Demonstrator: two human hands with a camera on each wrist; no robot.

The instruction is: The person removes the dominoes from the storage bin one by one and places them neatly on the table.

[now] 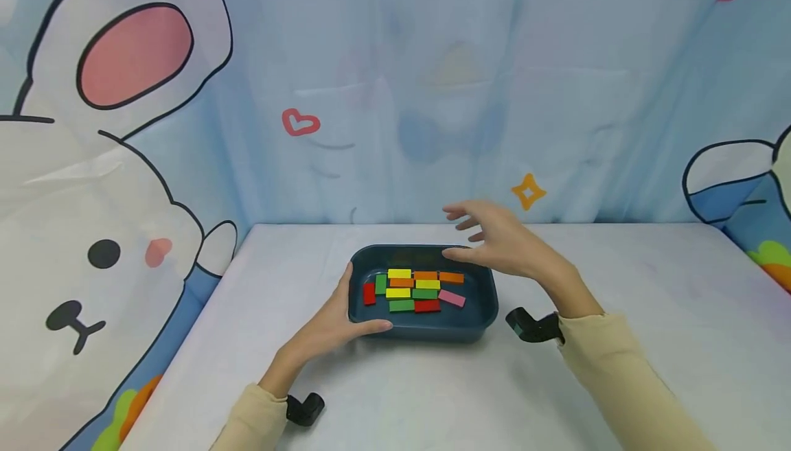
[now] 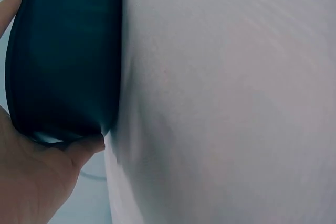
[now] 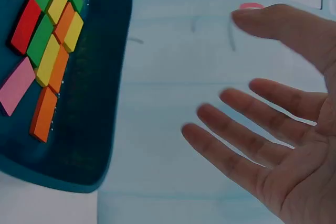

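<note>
Where left hand [image 1: 330, 315] grips: left end of tray [image 1: 432, 333], 1 dark teal, thumb along near wall, fingers at left side, hand spread wide.
Right hand [image 1: 497, 239]: raised near tray's far right corner, fingers spread and loosely bent, nothing held.
Tray spot: on white table [image 1: 556, 396], between hands.
Blocks [image 1: 398, 293]: 12, in tray: 3 yellow, 3 orange, 3 green, 2 red, 1 pink.
Layout: mostly close rows; 1 red, 1 green at left turned crosswise; pink slanted at right.
Wrists: 2 black devices [image 1: 305, 410], 2 cream sleeves [image 1: 624, 375].
Backdrop: printed blue curtain [image 1: 383, 39] behind table.
</note>
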